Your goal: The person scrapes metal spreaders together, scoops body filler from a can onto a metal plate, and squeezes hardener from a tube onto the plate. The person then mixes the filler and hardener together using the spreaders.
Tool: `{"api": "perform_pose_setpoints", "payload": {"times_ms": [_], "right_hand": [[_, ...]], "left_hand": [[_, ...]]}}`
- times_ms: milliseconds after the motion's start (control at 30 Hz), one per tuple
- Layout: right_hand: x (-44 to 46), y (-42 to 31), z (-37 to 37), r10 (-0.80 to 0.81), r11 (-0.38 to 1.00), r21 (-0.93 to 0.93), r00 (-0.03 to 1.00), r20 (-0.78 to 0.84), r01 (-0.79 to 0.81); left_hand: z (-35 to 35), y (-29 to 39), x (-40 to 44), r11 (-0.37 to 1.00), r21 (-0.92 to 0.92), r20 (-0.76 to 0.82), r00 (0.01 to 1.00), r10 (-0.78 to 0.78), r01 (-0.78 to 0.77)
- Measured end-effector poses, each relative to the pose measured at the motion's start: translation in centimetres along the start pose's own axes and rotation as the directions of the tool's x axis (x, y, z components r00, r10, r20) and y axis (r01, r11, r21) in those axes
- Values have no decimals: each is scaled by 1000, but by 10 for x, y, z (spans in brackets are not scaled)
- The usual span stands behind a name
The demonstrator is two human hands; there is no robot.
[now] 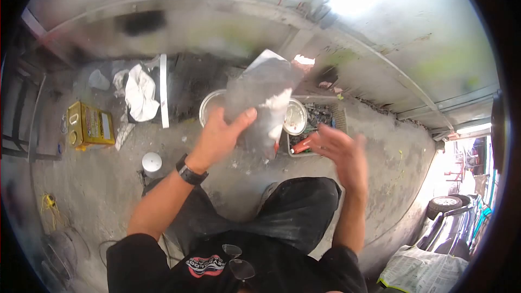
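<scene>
My left hand (220,135) grips the near left edge of a grey, blurred flat sheet (252,95), its thumb lying on top. A patch of whitish material shows on the sheet's right part. Off to the right, my right hand (342,154) holds nothing, its fingers apart and smeared by motion. Just beyond those fingers lies a red tube (302,145) at the edge of a grey crate (339,116). A round lid or can (294,116) stands beside the sheet, and another round can (209,107) is partly hidden behind it.
On the left are a yellow metal can (89,125), a crumpled white cloth (141,93), a white strip (164,91) and a small white-topped can (152,162). A metal wall (228,32) runs along the far side. A wheel (445,203) is at the far right.
</scene>
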State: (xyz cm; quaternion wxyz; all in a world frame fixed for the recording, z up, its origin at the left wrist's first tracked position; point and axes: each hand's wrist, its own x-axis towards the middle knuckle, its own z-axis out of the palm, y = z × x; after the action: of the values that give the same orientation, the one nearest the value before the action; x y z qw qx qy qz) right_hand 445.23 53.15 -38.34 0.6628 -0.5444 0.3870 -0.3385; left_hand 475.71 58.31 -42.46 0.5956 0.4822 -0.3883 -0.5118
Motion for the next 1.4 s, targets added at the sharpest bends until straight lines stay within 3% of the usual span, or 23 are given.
{"api": "perform_pose_setpoints", "payload": {"times_ms": [33, 100, 167, 233, 300, 333, 367, 433, 467, 533, 567, 600, 700, 867, 1000, 1100, 1133, 1200, 1300, 1367, 1400], "right_hand": [[28, -4, 28, 38, 999, 33, 999, 10, -38], [69, 2, 52, 64, 866, 487, 991, 117, -113], [91, -2, 75, 88, 806, 587, 996, 12, -78], [96, -14, 78, 17, 863, 505, 998, -66, 19], [104, -19, 70, -65, 853, 509, 991, -114, 114], [101, -20, 63, -71, 939, 320, 980, -185, 128], [97, -21, 55, -76, 987, 119, 964, -256, 110], [84, -21, 58, -177, 974, -175, 963, -205, 142], [81, -13, 58, -302, 882, -404, 949, -94, 241], [77, -22, 79, -484, 459, -754, 844, 230, 469], [75, -25, 88, -501, 174, -818, 764, 406, 549], [78, -23, 94, -496, -4, -850, 737, 459, 527], [85, -26, 106, -472, -235, -858, 718, 512, 457], [83, -20, 112, -283, -55, -803, 762, 582, 593], [74, -4, 123, -243, -20, -764, 738, 629, 645], [69, 7, 119, -138, 96, -702, 708, 693, 706], [67, 18, 115, -60, 151, -704, 718, 694, 694], [67, 21, 104, -255, 290, -685, 743, 618, 669], [70, -10, 110, -508, 446, -586, 730, 457, 676], [73, -25, 131, -693, 419, -518, 631, 348, 746], [74, -25, 139, -703, 368, -513, 593, 391, 775]], "left_hand": [[5, 5, -4, 999, -2, 48, 998, 35, -35], [12, 12, -7, 994, -12, 125, 986, 106, -105], [17, 19, -7, 994, -54, 209, 972, 105, -95], [15, 21, -6, 999, -39, 282, 959, 41, -32], [10, 25, -1, 995, 103, 0, 1000, 15, -15], [7, 26, 2, 986, 166, -146, 989, 12, 13], [3, 26, 5, 996, -90, -162, 986, -28, 13], [-7, 23, 9, 820, -572, -182, 977, -113, -12], [-10, 19, 9, 842, -538, -201, 977, -73, -48], [-15, 7, 9, 919, -380, -229, 973, 13, -101], [-17, 3, 10, 947, -294, -222, 973, 59, -125], [-17, 7, 8, 976, -207, -189, 981, 32, -71], [-18, 1, 9, 989, -76, -181, 977, 114, -130], [-20, 5, 3, 993, 25, -226, 967, 120, -117], [-23, -1, 6, 995, 92, -331, 941, 75, -47], [-28, -7, 18, 985, -6, -517, 844, 145, -173], [-38, -7, 21, 974, -132, -493, 864, 99, -186], [-52, -1, 27, 923, -293, -510, 857, 72, -251], [-55, 21, 8, 772, -616, -232, 973, 13, -157], [-35, 24, 9, 656, -755, -110, 989, -97, -20], [-27, 27, 8, 627, -779, -75, 992, -103, 6]]}}
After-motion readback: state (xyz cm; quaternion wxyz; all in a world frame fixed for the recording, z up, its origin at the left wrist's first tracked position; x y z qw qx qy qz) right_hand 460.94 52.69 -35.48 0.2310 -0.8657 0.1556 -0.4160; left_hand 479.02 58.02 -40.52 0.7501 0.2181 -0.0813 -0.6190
